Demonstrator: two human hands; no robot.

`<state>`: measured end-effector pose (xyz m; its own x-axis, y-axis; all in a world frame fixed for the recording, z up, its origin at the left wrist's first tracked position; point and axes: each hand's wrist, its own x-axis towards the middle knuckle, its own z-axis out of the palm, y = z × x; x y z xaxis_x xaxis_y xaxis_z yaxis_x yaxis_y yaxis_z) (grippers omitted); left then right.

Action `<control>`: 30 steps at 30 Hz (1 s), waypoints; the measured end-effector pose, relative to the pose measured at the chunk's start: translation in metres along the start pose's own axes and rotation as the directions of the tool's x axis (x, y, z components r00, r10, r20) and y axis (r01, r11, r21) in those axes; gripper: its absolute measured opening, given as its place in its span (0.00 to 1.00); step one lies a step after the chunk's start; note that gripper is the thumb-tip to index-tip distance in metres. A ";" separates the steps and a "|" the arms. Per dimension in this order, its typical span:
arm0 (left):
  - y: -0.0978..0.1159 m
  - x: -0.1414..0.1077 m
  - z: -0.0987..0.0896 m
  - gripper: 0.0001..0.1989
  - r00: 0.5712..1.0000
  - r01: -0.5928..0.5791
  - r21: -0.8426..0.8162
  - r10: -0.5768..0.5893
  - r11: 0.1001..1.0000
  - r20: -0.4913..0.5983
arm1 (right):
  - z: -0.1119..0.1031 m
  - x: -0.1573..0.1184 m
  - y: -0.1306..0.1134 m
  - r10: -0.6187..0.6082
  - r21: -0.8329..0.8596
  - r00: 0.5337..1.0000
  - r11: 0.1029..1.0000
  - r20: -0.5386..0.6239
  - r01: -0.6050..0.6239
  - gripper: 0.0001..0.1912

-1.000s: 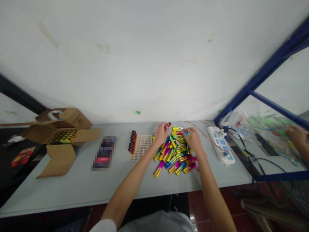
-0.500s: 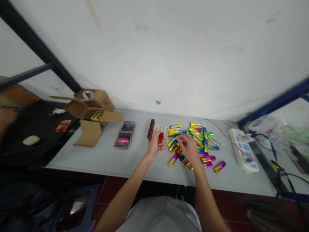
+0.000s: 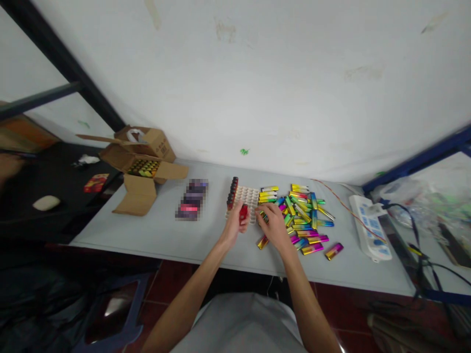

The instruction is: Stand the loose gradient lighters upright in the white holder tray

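My left hand [image 3: 232,226] is closed around a small red piece with the look of a lighter [image 3: 243,213], held upright over the near part of a white tray with many holes [image 3: 247,197]. Along the tray's left side stands a row of black-topped red pieces [image 3: 232,193]. My right hand [image 3: 274,225] reaches over the left edge of a heap of shiny gold, green, blue and magenta lighter-like pieces [image 3: 302,215]. Its fingers are bent together near the tray's right edge, and whatever is in them cannot be made out.
An open cardboard box [image 3: 140,191] holding several yellow-green pieces stands on the left, another box [image 3: 162,144] behind it. A blurred dark item [image 3: 193,198] lies left of the tray. On the right are a power strip [image 3: 370,228], cables and plastic bags [image 3: 408,196].
My right hand has moved left from the middle of the heap to beside the tray. My left hand keeps the red lighter in nearly the same place. The view has shifted slightly.
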<state>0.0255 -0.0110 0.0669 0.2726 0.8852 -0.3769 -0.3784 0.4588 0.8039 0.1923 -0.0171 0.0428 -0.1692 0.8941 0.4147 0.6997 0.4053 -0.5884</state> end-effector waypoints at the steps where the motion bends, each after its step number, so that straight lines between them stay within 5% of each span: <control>1: -0.002 -0.005 -0.002 0.30 1.000 -0.023 0.014 0.023 1.000 0.021 | 0.002 -0.001 0.001 -0.013 -0.017 1.000 1.000 0.009 0.013 0.11; 7: 0.000 -0.040 -0.029 0.21 0.936 -0.349 0.295 0.345 0.890 0.068 | 0.012 -0.004 0.002 -0.109 -0.115 0.987 0.986 0.120 0.123 0.19; 13: 0.026 -0.044 -0.076 0.14 0.770 -0.500 0.707 0.630 0.500 0.099 | 0.021 0.001 -0.002 -0.051 -0.196 0.977 0.976 0.208 0.092 0.24; 19: 0.047 -0.029 -0.101 0.16 0.759 -0.500 0.793 0.618 0.349 0.206 | 0.020 0.004 -0.001 -0.015 -0.175 0.969 0.983 0.247 0.060 0.25; 30: 0.061 -0.019 -0.091 0.16 0.766 -0.523 0.843 0.503 0.125 0.400 | 0.019 0.005 -0.001 -0.024 -0.145 0.973 0.988 0.228 0.058 0.25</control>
<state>-0.0834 0.0070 0.0810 0.3724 0.8782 0.3002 0.5557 -0.4700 0.6858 0.1777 -0.0093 0.0322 -0.3393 0.9042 0.2595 0.7820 0.4245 -0.4565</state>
